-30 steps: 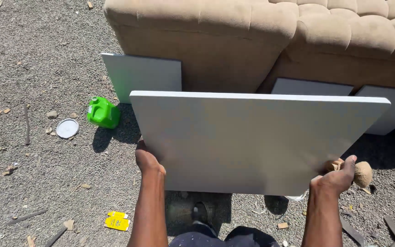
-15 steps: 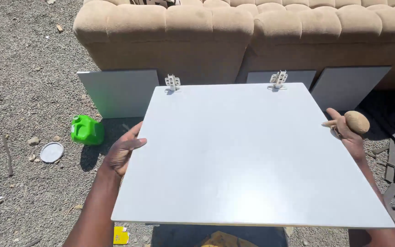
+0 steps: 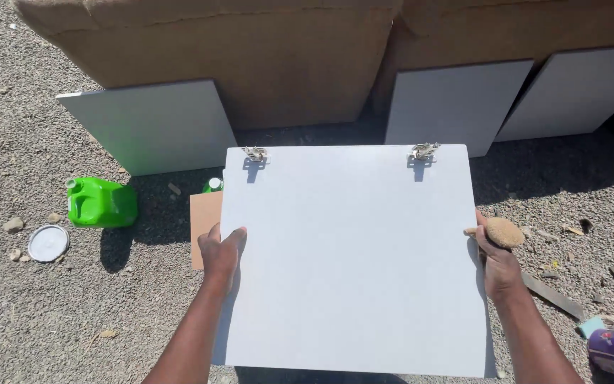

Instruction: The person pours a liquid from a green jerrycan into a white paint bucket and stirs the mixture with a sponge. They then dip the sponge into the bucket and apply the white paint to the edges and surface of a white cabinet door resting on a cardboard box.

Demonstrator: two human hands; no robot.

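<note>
White door panel (image 3: 353, 263) now tipped flat, hinges (image 3: 255, 153) up at far edge. Left hand (image 3: 220, 252) fingers clamp left edge; right hand (image 3: 497, 264) grips right edge plus tan sponge (image 3: 504, 232). Face ready for work.

A single head-worn camera looks steeply down from close above at the white panel (image 3: 353, 256) and gravel ground (image 3: 51, 313).

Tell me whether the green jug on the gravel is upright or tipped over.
Tipped over: the green jug lies on its side, its neck pointing left, on the gravel.
</note>
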